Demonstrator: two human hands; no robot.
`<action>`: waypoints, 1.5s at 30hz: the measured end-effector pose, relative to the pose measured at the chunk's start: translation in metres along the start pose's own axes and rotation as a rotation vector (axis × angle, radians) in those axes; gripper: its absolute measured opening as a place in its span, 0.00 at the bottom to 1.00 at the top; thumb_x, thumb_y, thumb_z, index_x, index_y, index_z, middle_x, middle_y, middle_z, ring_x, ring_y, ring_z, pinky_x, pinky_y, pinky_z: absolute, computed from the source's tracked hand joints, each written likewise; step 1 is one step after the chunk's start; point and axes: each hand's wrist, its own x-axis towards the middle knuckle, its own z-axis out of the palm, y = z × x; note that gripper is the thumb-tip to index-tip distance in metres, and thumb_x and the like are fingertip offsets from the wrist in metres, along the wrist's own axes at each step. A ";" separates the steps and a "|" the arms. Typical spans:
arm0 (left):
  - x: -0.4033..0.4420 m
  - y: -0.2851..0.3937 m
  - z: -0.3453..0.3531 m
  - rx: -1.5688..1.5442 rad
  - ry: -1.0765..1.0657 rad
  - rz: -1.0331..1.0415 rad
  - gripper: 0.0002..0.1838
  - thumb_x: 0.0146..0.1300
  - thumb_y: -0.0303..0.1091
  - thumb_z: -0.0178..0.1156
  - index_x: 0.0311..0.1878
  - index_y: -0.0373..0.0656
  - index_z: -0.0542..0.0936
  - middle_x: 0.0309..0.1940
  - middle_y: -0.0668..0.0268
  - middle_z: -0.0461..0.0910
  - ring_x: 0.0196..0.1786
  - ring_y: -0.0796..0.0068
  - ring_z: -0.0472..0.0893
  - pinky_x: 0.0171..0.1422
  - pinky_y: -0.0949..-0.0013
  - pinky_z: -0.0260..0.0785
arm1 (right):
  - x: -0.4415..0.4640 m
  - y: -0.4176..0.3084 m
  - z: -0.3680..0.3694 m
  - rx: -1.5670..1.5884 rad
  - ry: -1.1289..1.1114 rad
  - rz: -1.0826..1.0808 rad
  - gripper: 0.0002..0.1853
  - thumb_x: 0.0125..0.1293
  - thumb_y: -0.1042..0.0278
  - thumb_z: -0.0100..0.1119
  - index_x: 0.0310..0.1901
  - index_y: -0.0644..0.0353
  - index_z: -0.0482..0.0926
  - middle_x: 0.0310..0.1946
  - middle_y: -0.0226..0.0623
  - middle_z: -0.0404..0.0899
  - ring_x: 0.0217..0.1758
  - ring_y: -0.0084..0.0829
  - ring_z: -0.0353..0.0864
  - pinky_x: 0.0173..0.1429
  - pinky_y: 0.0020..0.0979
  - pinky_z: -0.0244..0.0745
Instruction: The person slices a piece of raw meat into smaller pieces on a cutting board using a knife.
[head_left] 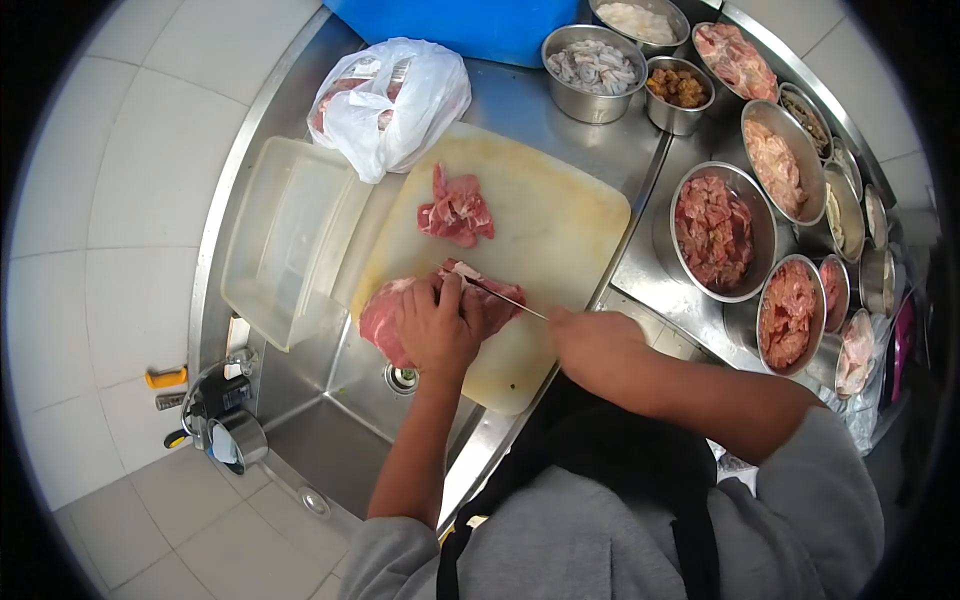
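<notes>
A large piece of raw meat lies at the near left part of the cutting board. My left hand presses on top of it with the fingers bent. My right hand is closed round the handle of a knife, and the handle itself is hidden in the fist. The blade reaches left across the meat, its tip side close to my left fingertips. Farther up the board sits a small pile of cut meat slices, apart from both hands.
Beside the board stand a clear plastic container and a white plastic bag with meat inside. The sink basin is at the near left. Several metal bowls fill the right counter, including a bowl of cut meat and a bowl of grey pieces.
</notes>
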 end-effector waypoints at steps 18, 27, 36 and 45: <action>-0.004 0.006 0.003 0.038 -0.006 -0.004 0.16 0.62 0.39 0.62 0.51 0.45 0.83 0.44 0.58 0.78 0.47 0.53 0.77 0.51 0.52 0.69 | 0.023 0.042 0.067 0.060 0.133 -0.118 0.12 0.70 0.68 0.45 0.49 0.63 0.74 0.39 0.54 0.85 0.44 0.52 0.87 0.45 0.53 0.81; 0.021 -0.001 -0.006 -0.065 -0.127 -0.062 0.14 0.61 0.36 0.62 0.49 0.44 0.83 0.40 0.56 0.79 0.46 0.52 0.77 0.51 0.52 0.69 | -0.017 0.059 0.054 0.075 0.121 -0.040 0.11 0.67 0.70 0.48 0.47 0.64 0.75 0.38 0.53 0.85 0.43 0.51 0.88 0.43 0.51 0.82; 0.096 0.021 0.035 -0.174 -0.711 0.203 0.19 0.44 0.35 0.73 0.40 0.36 0.83 0.36 0.50 0.84 0.49 0.49 0.82 0.54 0.54 0.74 | -0.106 0.114 0.055 -0.139 0.072 0.136 0.11 0.66 0.70 0.50 0.48 0.60 0.76 0.34 0.47 0.87 0.38 0.49 0.88 0.40 0.48 0.83; 0.125 -0.010 0.030 -0.825 -0.878 -0.022 0.18 0.48 0.26 0.74 0.45 0.40 0.84 0.36 0.65 0.84 0.44 0.69 0.83 0.50 0.66 0.75 | -0.109 0.121 0.079 -0.074 0.139 0.119 0.10 0.65 0.70 0.51 0.46 0.58 0.77 0.32 0.48 0.86 0.35 0.48 0.88 0.38 0.47 0.83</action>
